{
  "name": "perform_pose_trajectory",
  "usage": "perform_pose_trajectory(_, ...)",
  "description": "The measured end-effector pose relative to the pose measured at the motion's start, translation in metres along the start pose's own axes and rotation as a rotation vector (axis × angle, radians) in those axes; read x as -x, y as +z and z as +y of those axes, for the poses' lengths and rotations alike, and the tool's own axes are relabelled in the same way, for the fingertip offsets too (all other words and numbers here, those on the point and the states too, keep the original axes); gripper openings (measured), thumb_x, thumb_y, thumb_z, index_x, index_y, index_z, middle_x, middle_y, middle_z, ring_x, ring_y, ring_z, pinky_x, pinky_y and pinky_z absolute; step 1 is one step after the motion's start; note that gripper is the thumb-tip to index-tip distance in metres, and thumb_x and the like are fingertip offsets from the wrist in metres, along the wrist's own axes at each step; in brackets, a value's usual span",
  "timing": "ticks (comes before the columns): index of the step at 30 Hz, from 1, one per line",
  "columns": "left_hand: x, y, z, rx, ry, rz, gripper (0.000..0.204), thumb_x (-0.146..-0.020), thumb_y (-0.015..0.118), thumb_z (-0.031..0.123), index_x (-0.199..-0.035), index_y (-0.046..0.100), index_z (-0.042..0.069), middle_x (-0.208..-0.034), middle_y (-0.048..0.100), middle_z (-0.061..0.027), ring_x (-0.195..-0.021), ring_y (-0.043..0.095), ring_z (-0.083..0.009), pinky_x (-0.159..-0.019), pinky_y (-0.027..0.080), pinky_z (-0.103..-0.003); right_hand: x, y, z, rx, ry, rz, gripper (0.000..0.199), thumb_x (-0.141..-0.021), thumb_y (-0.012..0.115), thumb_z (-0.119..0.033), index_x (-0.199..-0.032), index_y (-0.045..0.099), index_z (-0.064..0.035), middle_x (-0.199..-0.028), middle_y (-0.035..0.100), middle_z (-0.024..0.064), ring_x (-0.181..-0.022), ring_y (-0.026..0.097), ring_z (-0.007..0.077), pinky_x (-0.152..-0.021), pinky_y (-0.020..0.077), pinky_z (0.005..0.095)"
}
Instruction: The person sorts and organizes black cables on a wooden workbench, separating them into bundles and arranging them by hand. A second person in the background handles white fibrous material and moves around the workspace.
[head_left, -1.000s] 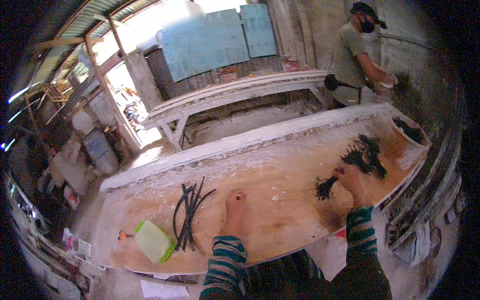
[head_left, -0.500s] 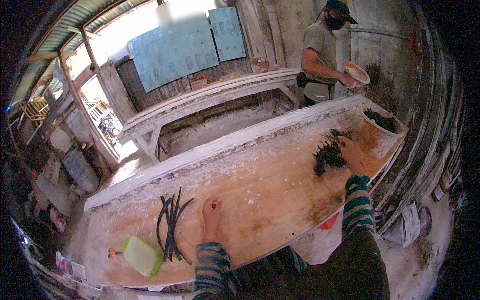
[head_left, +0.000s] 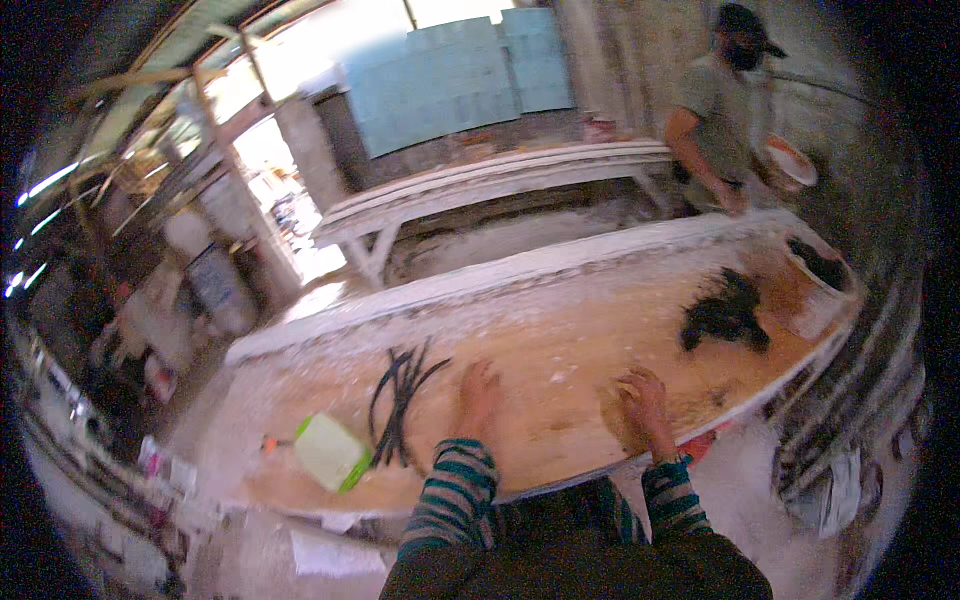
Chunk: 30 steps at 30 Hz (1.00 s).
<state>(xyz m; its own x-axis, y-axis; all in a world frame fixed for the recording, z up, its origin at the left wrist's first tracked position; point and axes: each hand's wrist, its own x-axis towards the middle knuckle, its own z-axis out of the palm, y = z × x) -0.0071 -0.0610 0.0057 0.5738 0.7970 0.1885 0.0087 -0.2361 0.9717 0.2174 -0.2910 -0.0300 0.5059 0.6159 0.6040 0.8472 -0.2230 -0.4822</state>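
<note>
Blurred by motion, my left hand [head_left: 479, 400] lies low over the wooden table top [head_left: 560, 345], its fingers stretched forward. Just left of it is a loose bunch of long black strips [head_left: 400, 395]. My right hand [head_left: 648, 408] is on the table near the front edge, fingers bent a little and apart, with nothing seen in them. Beyond it, at the right, sits a heap of black stringy pieces [head_left: 727, 312]. A pale bucket with black material in it [head_left: 815, 300] lies tipped at the table's right end.
A pale green-edged container [head_left: 330, 453] and a small orange-handled tool [head_left: 270, 443] lie at the table's left. Across the table a person [head_left: 720, 120] in a cap stands holding a white-rimmed bucket [head_left: 790, 163]. A long bench [head_left: 500, 185] runs behind.
My right hand has left the black heap and come back toward me, nearer my left hand. My left hand's fingers have opened out. The view has turned left; the person's bucket is lower.
</note>
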Motion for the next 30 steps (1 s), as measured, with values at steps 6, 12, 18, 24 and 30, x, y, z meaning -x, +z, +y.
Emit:
perform_pose_trajectory(6,0.024,-0.072,0.002,-1.450,0.295,0.484,0.033,-0.072,0.061,0.023,-0.101,0.056,0.007,-0.111,0.048,-0.0145,-0.099,0.050,-0.0323,-0.084,0.037,-0.047,0.008,-0.015,-0.063,0.215,-0.062,-0.073,0.022,-0.068,0.065,-0.014,-0.088,0.061,-0.0102,-0.099,0.053,0.0148,-0.093,0.050,0.0310,-0.077,0.0409,0.0411)
perform_pose_trajectory(12,0.018,-0.168,-0.033,-1.300,-0.264,0.285,0.039,-0.070,0.064,0.030,-0.101,0.058,0.007,-0.105,0.053,-0.0142,-0.099,0.051,-0.0327,-0.082,0.040,-0.046,0.011,0.006,-0.048,-0.253,0.098,0.043,0.016,-0.067,0.064,-0.012,-0.081,0.060,-0.0048,-0.093,0.053,0.0160,-0.090,0.050,0.0317,-0.076,0.0408,0.0404)
perform_pose_trajectory(18,0.021,-0.175,-0.045,-1.349,-0.217,0.164,0.028,-0.071,0.063,0.031,-0.084,0.064,0.007,-0.103,0.054,-0.0155,-0.095,0.052,-0.0357,-0.077,0.044,-0.043,0.017,0.010,-0.034,-0.145,0.029,0.069,0.014,-0.067,0.062,-0.011,-0.078,0.059,-0.0027,-0.089,0.054,0.0160,-0.088,0.050,0.0327,-0.078,0.0407,0.0400)
perform_pose_trajectory(24,0.022,-0.160,-0.027,-1.303,0.131,0.528,0.034,-0.075,0.058,0.026,-0.101,0.055,0.004,-0.102,0.051,-0.0228,-0.088,0.054,-0.0397,-0.074,0.046,-0.043,0.015,0.004,-0.030,-0.087,0.138,0.025,0.011,-0.068,0.060,-0.011,-0.076,0.059,-0.0030,-0.086,0.056,0.0162,-0.087,0.050,0.0317,-0.078,0.0398,0.0401)
perform_pose_trajectory(30,0.006,-0.220,-0.056,-1.253,-0.192,0.373,0.023,-0.078,0.051,0.015,-0.097,0.053,0.004,-0.093,0.057,-0.0192,-0.083,0.056,-0.0395,-0.069,0.046,-0.046,0.014,0.023,-0.019,-0.059,0.079,0.077,0.010,-0.068,0.061,-0.010,-0.077,0.061,-0.0040,-0.086,0.056,0.0151,-0.088,0.050,0.0317,-0.079,0.0398,0.0401)
